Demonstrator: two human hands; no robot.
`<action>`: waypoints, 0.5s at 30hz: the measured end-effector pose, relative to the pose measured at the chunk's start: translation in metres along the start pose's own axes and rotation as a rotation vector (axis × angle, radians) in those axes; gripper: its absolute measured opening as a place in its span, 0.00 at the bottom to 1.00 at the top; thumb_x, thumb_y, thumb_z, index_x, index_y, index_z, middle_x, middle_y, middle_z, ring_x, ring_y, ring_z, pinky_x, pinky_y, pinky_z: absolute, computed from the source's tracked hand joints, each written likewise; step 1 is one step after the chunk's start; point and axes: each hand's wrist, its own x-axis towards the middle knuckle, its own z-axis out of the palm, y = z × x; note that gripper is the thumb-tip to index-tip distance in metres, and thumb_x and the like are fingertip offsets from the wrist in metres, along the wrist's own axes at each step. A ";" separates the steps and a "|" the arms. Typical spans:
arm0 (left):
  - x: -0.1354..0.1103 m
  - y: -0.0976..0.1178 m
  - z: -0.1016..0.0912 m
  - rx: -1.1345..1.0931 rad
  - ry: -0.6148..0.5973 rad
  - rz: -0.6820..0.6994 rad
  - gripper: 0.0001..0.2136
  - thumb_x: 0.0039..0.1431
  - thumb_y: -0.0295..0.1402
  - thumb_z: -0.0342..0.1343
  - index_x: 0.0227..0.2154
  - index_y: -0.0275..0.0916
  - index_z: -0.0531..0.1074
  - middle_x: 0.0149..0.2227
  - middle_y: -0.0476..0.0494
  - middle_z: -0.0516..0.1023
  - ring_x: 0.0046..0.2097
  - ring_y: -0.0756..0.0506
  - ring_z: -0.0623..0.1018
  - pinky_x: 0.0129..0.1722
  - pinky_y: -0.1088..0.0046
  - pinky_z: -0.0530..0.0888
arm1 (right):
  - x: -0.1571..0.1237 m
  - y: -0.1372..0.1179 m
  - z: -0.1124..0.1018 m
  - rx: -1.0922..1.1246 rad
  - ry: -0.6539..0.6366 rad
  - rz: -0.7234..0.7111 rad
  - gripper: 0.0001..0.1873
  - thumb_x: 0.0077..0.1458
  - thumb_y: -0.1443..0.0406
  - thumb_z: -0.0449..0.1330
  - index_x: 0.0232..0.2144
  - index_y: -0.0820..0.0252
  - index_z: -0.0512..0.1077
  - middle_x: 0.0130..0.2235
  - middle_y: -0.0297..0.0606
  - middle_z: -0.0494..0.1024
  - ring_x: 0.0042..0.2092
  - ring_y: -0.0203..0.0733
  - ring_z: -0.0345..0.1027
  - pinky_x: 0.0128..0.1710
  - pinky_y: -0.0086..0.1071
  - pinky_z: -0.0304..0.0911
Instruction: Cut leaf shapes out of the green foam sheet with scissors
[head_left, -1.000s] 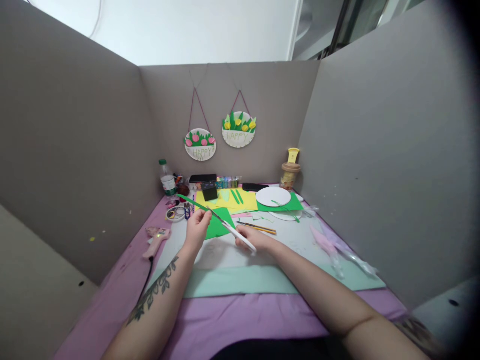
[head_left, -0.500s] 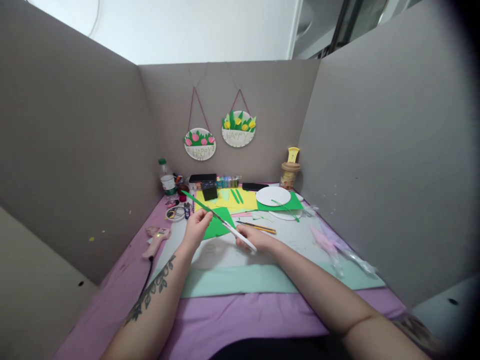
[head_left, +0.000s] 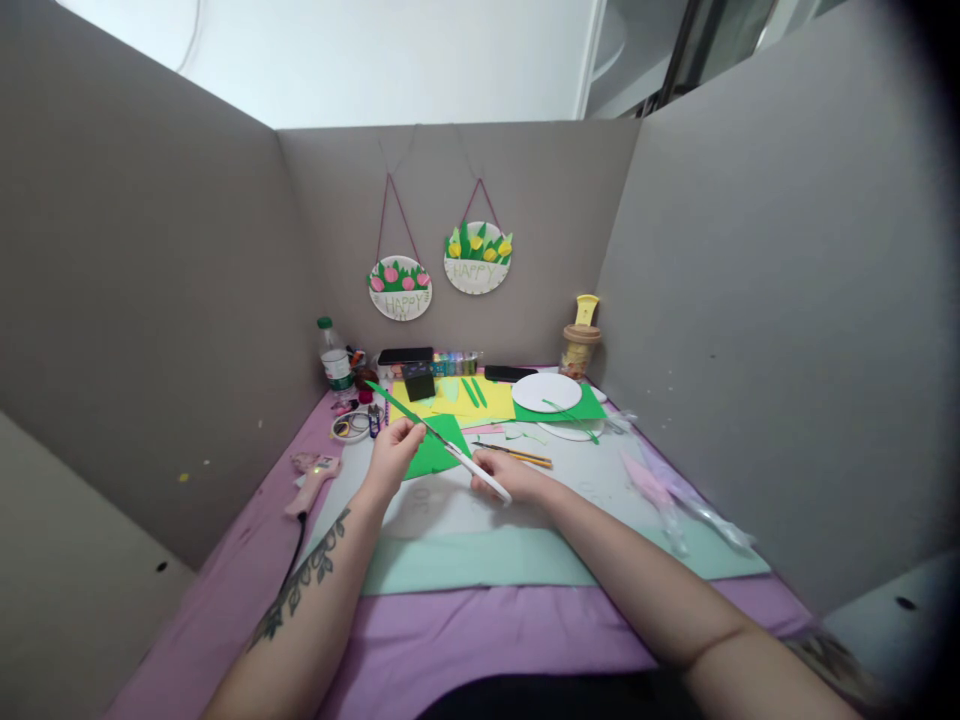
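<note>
A long green paper strip (head_left: 393, 401) is pinched in my left hand (head_left: 395, 457), its far end pointing up and left. My right hand (head_left: 504, 476) is closed around white-handled scissors (head_left: 484, 474). The scissor blades reach toward my left fingers and meet the strip there; whether they are cutting into it is too small to tell. Beneath both hands lies a green paper sheet (head_left: 437, 457) on the white work surface. Just beyond my right hand rest a yellow pencil and a dark, thin tool (head_left: 525, 458).
Yellow sheets (head_left: 491, 402) with cut green leaf shapes lie behind. White paper plates (head_left: 546, 392) sit on green paper at the right. A pink glue gun (head_left: 313, 486) is at the left, near a bottle (head_left: 335, 360). Two decorated plates (head_left: 478, 270) hang on the back panel.
Hardly anything differs. The scissor handles have shifted very slightly, and the strip's tip has moved a little to the right.
</note>
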 end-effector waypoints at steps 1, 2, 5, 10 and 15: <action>0.000 0.000 0.000 -0.003 0.002 0.000 0.16 0.49 0.42 0.58 0.17 0.38 0.60 0.16 0.55 0.57 0.19 0.54 0.57 0.20 0.77 0.53 | 0.000 0.000 0.000 -0.006 0.011 -0.003 0.09 0.43 0.63 0.60 0.26 0.60 0.63 0.23 0.27 0.65 0.23 0.30 0.57 0.20 0.23 0.49; 0.000 0.000 0.000 -0.008 0.004 -0.001 0.16 0.48 0.43 0.58 0.17 0.38 0.60 0.16 0.55 0.58 0.19 0.54 0.57 0.19 0.77 0.53 | 0.001 0.001 0.001 -0.007 0.026 -0.004 0.09 0.43 0.63 0.61 0.26 0.60 0.63 0.23 0.27 0.65 0.23 0.30 0.57 0.20 0.23 0.49; 0.000 0.002 0.001 -0.033 0.004 -0.019 0.15 0.47 0.43 0.58 0.18 0.38 0.63 0.16 0.55 0.59 0.19 0.54 0.58 0.19 0.78 0.53 | 0.003 0.003 0.002 0.026 0.098 0.035 0.11 0.42 0.62 0.61 0.25 0.59 0.62 0.22 0.27 0.65 0.22 0.30 0.56 0.21 0.24 0.49; 0.000 0.004 0.001 -0.102 0.022 -0.065 0.14 0.45 0.42 0.60 0.18 0.37 0.67 0.15 0.54 0.61 0.18 0.55 0.58 0.19 0.77 0.53 | 0.011 0.014 -0.007 -0.044 0.372 0.091 0.12 0.44 0.59 0.61 0.25 0.58 0.62 0.23 0.29 0.67 0.25 0.33 0.59 0.24 0.25 0.50; 0.002 0.001 0.002 -0.151 0.013 -0.118 0.13 0.45 0.41 0.60 0.19 0.35 0.70 0.15 0.53 0.62 0.18 0.55 0.58 0.19 0.78 0.51 | 0.013 0.030 -0.038 -0.458 0.653 0.243 0.19 0.42 0.51 0.64 0.30 0.58 0.69 0.29 0.38 0.74 0.30 0.40 0.63 0.27 0.28 0.49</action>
